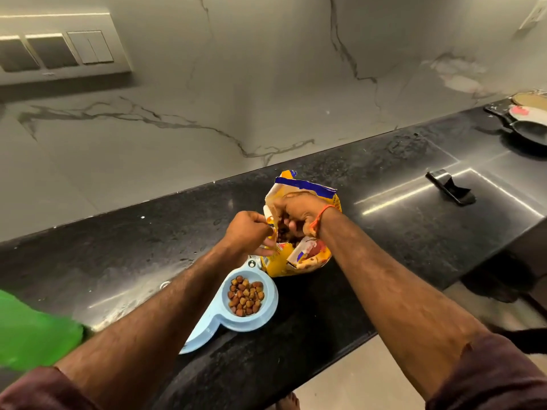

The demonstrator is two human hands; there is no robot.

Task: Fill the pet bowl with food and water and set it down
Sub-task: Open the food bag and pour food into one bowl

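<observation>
Two bare forearms reach forward over black counter (pixel 124 261). Light-blue pet bowl (pixel 268 315) sits on counter near its front edge, its round cup part-filled with brown kibble (pixel 245 295). Just behind it, touching, yellow food bag (pixel 299 255), open. Left hand (pixel 247 232) pinches bag's rim; right hand (pixel 299 213) inside mouth, fingers curled round kibble. Green thing, blurred, far left

On your table (pixel 340 291), the food bag (pixel 299 232) stands just behind the pet bowl (pixel 236 318), which holds kibble (pixel 245 295). A phone (pixel 450 187) lies well right; pans (pixel 527 125) sit far right.
</observation>
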